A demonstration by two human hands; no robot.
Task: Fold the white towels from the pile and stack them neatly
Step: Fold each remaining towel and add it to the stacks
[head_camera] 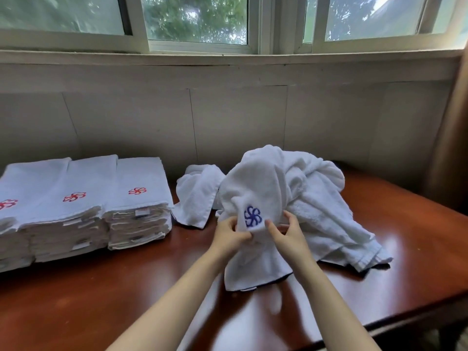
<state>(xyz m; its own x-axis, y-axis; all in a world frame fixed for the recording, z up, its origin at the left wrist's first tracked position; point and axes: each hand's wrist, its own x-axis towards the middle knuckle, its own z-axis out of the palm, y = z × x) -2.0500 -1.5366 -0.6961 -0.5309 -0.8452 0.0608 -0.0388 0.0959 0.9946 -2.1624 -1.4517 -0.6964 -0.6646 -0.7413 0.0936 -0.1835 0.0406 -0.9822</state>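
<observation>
Both hands pinching one white towel [255, 188] lifted off the front of the unfolded pile [316, 198]: left hand [229, 234] and right hand [288, 233] closed on cloth either side of the blue emblem [252, 216], probably hunting an edge to spread. Left of the pile, three folded stacks [83, 198] on the worktop [126, 287], leftmost cut off. Fingertips buried in folds; towel's corners hidden.

A laundry or housekeeping room, likely of a hotel: three tall stacks of folded towels [83, 206] with matching embroidered logos stand on a polished wooden worktop [101, 300] beside a loose towel pile [311, 196], beneath sliding windows [197, 21].
</observation>
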